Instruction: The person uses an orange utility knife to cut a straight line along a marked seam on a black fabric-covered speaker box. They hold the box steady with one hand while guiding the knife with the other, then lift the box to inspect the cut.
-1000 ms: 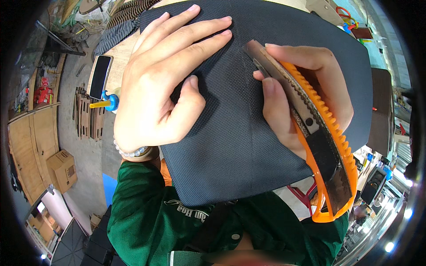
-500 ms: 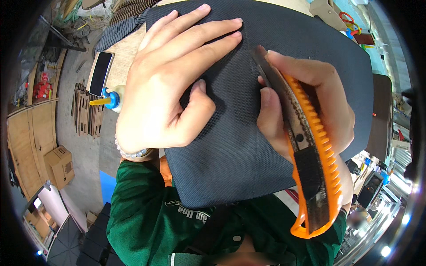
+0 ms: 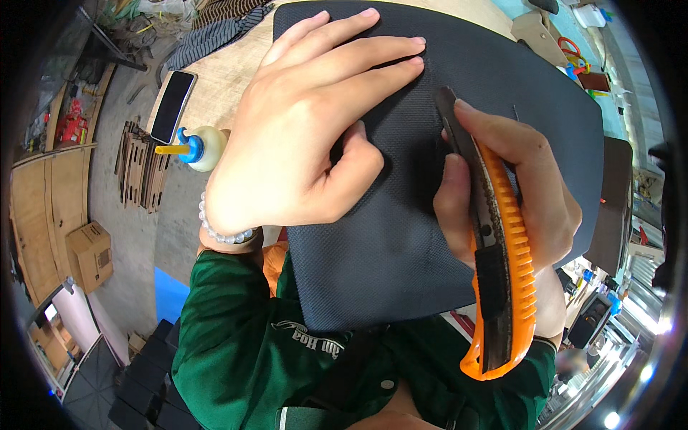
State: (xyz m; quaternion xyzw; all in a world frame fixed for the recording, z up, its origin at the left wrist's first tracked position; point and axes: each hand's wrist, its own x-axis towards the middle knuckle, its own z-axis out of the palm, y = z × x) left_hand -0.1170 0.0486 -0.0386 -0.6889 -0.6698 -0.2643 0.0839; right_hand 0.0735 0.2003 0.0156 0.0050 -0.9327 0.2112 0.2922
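A large dark panel (image 3: 373,276) with a fine woven-looking texture lies in front of me. Flat on its left part rests my left hand (image 3: 308,136), fingers stretched out toward the far side and the thumb apart. A beaded bracelet (image 3: 226,235) circles that wrist. My right hand (image 3: 534,161) grips an orange utility knife (image 3: 505,287) over the panel's right part, with thumb and fingers pinching near its front end. The knife's tip points away from me, close to the panel; whether it touches the surface, I cannot tell.
Left of the panel, a glue-like bottle (image 3: 208,149) with a blue cap and yellow nozzle stands near a phone (image 3: 173,106) on the wooden table (image 3: 222,79). Striped cloth (image 3: 222,39) lies at the far left. Red-handled scissors (image 3: 570,46) sit by a box at far right.
My left hand and the panel's left edge appear further right, showing more of the bottle. The knife's tip sits slightly right and nearer me, its handle more upright in view.
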